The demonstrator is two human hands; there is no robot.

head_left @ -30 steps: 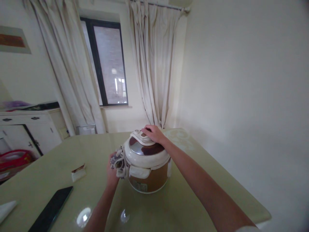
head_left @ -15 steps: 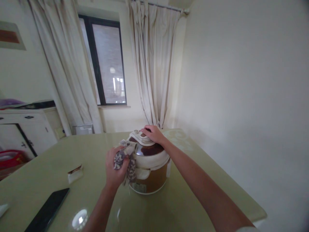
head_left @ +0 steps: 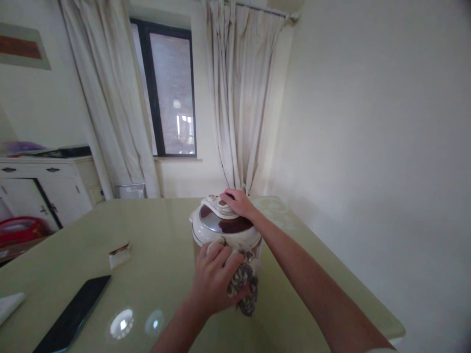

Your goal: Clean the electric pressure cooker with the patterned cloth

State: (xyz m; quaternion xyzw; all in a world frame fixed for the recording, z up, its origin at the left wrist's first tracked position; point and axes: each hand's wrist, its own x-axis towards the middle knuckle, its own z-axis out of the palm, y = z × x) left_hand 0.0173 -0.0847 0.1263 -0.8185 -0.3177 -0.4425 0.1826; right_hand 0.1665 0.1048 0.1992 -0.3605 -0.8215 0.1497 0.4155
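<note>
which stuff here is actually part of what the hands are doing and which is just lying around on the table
In use:
- rice cooker, standing on the table
- patterned cloth, pressed against the cooker's front by the left hand
- right hand, resting on the lid handle

Lying about:
- dark phone, near left on the table
- small packet
- white napkin at the left edge

A glossy, pale green tabletop [head_left: 162, 245] fills the lower half of the view, with bright lamp reflections near its front edge. A cream and brown cooker [head_left: 224, 230] stands on it toward the far right. A small white packet [head_left: 119, 255] lies left of centre. A dark phone [head_left: 71, 318] lies nearer, and something white [head_left: 9, 308] rests at the left edge.
</note>
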